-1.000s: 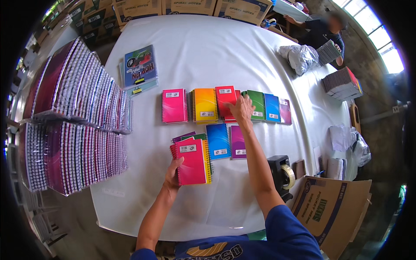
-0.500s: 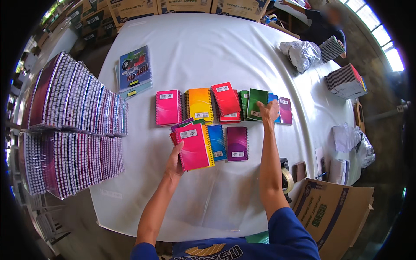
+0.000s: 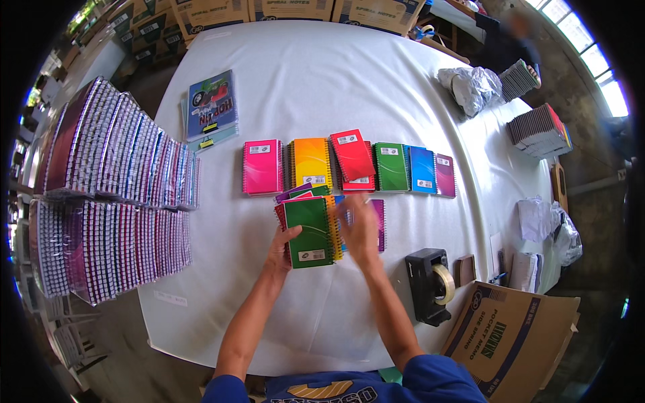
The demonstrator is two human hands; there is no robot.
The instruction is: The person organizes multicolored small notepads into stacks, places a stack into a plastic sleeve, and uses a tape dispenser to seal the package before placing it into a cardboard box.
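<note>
My left hand (image 3: pixel 279 248) grips a fanned bunch of small spiral notebooks at its left edge, with a green notebook (image 3: pixel 309 232) on top and red, purple and yellow ones peeking out beneath. My right hand (image 3: pixel 363 232), blurred by motion, is just right of the bunch, above a blue notebook and a purple notebook (image 3: pixel 382 225) that it mostly covers. Beyond lies a row of spiral notebook piles: pink (image 3: pixel 262 168), yellow (image 3: pixel 311 158), red (image 3: pixel 351 156), green (image 3: pixel 390 168), blue (image 3: pixel 422 166) and purple (image 3: pixel 445 176).
Tall stacks of wrapped spiral notebooks (image 3: pixel 114 195) stand at left. Clipped larger notebooks (image 3: pixel 210 107) lie at the back left. A tape dispenser (image 3: pixel 428 285) and a carton (image 3: pixel 510 336) are at right. Notebook bundles (image 3: pixel 537 131) and plastic wrap (image 3: pixel 470 88) sit back right, near another person (image 3: pixel 504 43).
My right hand has come from the green pile back to the left hand's bunch. A green notebook now covers the pink one on top of it.
</note>
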